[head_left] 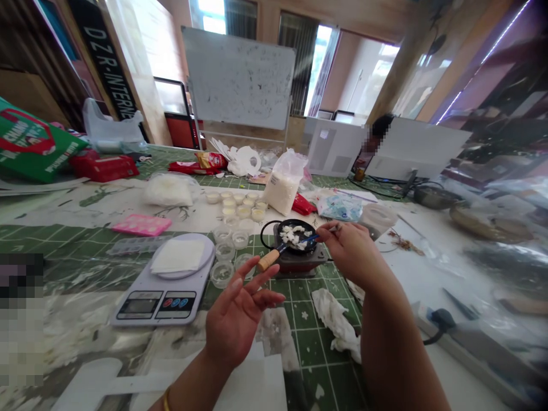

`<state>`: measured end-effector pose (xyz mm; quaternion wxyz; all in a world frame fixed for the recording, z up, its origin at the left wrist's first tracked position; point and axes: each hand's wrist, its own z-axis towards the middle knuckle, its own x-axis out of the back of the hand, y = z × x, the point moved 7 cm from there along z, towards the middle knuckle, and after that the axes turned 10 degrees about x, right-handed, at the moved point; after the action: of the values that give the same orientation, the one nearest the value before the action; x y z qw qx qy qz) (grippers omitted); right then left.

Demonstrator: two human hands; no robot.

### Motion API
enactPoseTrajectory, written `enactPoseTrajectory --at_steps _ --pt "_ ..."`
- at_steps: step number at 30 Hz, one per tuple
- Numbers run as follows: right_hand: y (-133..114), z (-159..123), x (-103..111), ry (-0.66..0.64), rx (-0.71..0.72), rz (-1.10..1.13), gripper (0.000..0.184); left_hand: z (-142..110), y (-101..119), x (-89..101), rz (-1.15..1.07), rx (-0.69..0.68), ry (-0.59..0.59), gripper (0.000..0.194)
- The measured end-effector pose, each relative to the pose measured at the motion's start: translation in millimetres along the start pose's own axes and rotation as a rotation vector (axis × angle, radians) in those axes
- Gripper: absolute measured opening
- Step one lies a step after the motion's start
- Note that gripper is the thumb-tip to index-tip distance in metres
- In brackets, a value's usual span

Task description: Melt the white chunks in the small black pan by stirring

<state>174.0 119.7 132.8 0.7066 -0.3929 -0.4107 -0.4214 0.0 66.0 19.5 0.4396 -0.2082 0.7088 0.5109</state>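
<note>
A small black frying pan [309,226] with a wooden handle [268,261] stands on a small hot plate [299,270]. White crumbly lumps [292,234] lie in the pan. My right hand [351,249] is closed around a thin blue stick [313,236], whose tip reaches into the pan among the lumps. Just below the pan's handle, my left hand [235,319] is open, palm turned up and fingers spread. Its fingertips are close to the handle's end; whether they touch it I cannot tell.
Left of the pan are a kitchen scale [188,291] with white sheets and several clear cups [222,274]. Filled cups [244,210] and a bag of white pellets [280,191] stand behind. A crumpled tissue [336,319] and a power strip [466,348] lie right.
</note>
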Motion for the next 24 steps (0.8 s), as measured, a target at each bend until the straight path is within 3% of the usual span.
enactPoseTrajectory --at_steps 6,11,16,19,24 --pt "-2.7 -1.3 9.1 0.124 -0.003 0.044 0.027 -0.2 -0.3 0.3 -0.010 0.006 0.000 0.043" --pt "-5.4 2.7 0.4 0.069 0.023 0.055 0.026 0.4 -0.1 1.6 -0.016 0.004 -0.006 0.043" --pt "7.4 7.4 1.5 0.180 -0.052 0.052 0.028 0.0 -0.6 2.2 -0.017 0.005 -0.006 0.043" --pt "9.8 8.6 -2.9 0.111 -0.045 0.015 0.028 -0.2 0.0 2.1 -0.022 0.002 -0.002 0.043" --pt "6.7 1.1 9.0 0.172 -0.056 0.019 0.028 0.2 0.7 2.7 -0.020 0.001 0.008 0.043"
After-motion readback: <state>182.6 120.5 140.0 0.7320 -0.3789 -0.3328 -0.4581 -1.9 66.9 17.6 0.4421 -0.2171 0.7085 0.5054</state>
